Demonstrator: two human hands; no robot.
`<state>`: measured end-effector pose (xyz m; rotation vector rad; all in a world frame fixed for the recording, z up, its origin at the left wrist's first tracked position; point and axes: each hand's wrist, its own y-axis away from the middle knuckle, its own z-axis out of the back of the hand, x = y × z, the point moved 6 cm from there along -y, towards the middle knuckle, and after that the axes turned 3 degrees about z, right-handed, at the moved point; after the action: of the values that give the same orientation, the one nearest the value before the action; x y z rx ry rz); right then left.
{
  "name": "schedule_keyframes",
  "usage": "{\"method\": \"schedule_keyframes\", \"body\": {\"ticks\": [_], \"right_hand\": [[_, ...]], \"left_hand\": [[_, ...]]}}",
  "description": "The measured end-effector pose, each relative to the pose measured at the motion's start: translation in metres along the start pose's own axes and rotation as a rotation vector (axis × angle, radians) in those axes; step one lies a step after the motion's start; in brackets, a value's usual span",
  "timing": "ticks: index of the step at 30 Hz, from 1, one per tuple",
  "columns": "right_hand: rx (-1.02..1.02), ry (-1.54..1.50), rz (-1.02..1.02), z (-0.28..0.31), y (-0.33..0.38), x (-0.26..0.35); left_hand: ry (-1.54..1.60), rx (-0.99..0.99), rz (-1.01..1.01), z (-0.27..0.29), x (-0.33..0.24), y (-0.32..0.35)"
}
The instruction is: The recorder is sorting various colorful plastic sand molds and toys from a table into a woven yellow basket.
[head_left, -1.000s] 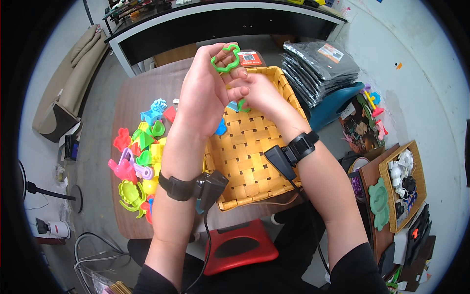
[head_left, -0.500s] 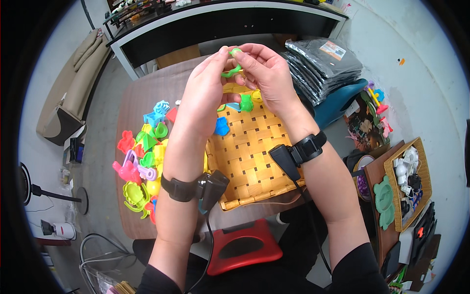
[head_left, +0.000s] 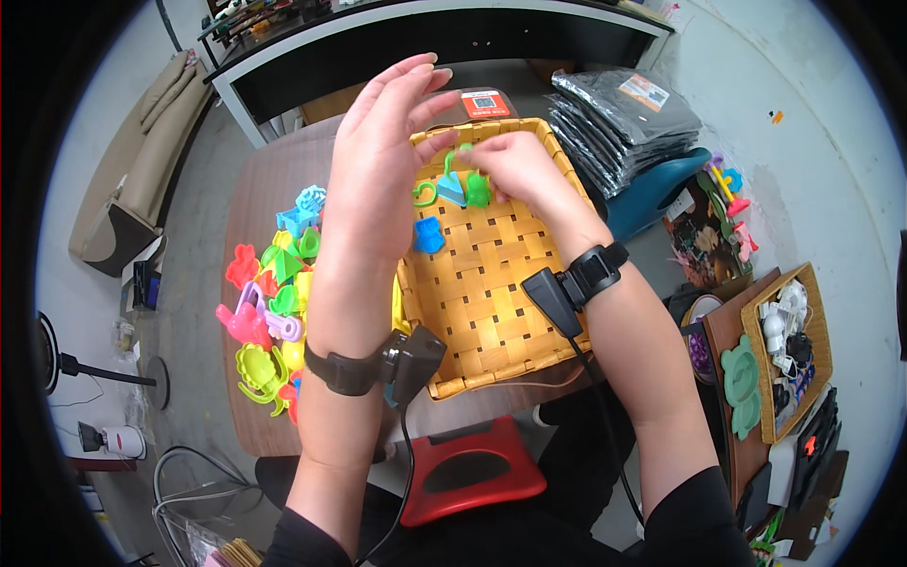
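Note:
My right hand [head_left: 518,168], over the far part of the woven basket [head_left: 543,255], pinches a thin, curved green plastic toy piece [head_left: 449,163]. My left hand [head_left: 378,156] is raised at the basket's far left, its fingers loosely apart with nothing visible in them. Inside the basket, below the right hand, lie a green animal-shaped toy [head_left: 479,191], a light blue triangular piece [head_left: 452,190] and a green ring-like piece [head_left: 424,195]. A blue toy mold [head_left: 429,235] rests closer to me by the basket's left wall.
Colourful plastic toys [head_left: 274,312] are piled on the wooden table [head_left: 260,198] left of the basket. A red stool [head_left: 472,477] stands at the near edge. Stacked plastic-wrapped packages [head_left: 619,113] sit on a blue chair [head_left: 657,203] at the far right.
Both hands were together on the green piece. The left has let go and spread its fingers; the right has lowered the piece toward the basket.

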<state>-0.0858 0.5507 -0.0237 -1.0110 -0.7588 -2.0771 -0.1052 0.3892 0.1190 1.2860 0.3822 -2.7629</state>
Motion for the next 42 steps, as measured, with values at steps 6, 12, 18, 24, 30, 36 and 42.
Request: {"method": "schedule_keyframes", "body": {"ticks": [6, 12, 18, 24, 30, 36, 42], "right_hand": [[-0.015, 0.073, -0.105, -0.013, 0.003, 0.001], [0.047, 0.091, -0.183, -0.042, 0.004, -0.006], [0.066, 0.138, -0.151, -0.047, 0.007, 0.004], [0.048, 0.165, -0.039, -0.047, 0.02, 0.019], [-0.074, 0.253, 0.016, -0.048, 0.03, 0.013], [-0.054, 0.15, 0.071, -0.045, 0.057, 0.039], [-0.035, 0.094, 0.139, -0.042, 0.085, 0.062]], "left_hand": [[0.029, -0.003, -0.002, 0.006, -0.002, 0.006], [0.057, -0.006, -0.004, 0.008, -0.002, 0.012], [0.064, -0.037, 0.017, 0.016, 0.005, 0.019], [-0.026, -0.138, 0.098, 0.022, 0.03, 0.041], [-0.115, -0.204, 0.154, 0.061, 0.071, 0.075], [-0.198, -0.225, 0.22, 0.156, 0.121, 0.158], [-0.363, -0.09, 0.069, 0.155, 0.148, 0.248]]}}
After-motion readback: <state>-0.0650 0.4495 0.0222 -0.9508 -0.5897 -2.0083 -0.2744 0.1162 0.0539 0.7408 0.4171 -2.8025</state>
